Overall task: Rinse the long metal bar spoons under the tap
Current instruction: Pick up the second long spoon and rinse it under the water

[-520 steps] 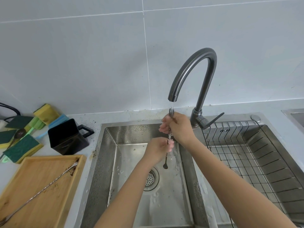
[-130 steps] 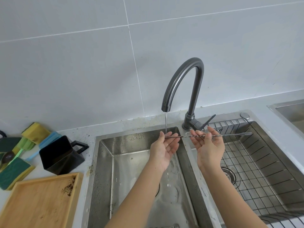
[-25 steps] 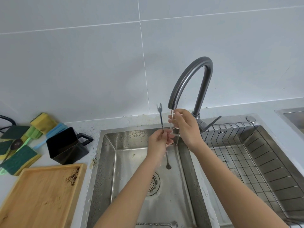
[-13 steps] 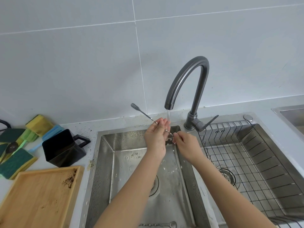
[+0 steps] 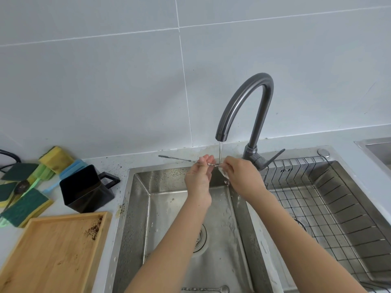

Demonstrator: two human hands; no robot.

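A long twisted metal bar spoon lies almost level under the running stream from the dark grey tap. Its fork end sticks out to the left over the counter. My left hand pinches the shaft near its middle. My right hand grips the spoon-bowl end, where water splashes over my fingers. A second bar spoon rests on the floor of the left sink basin, at the bottom edge of the view.
A black jug stands left of the sink, with several sponges beyond it and a wooden tray in front. A wire rack fills the right basin. The tap lever points right.
The spoon has tipped from upright to nearly level, its fork end swinging down and left. My right hand has shifted along the shaft to the bowl end.
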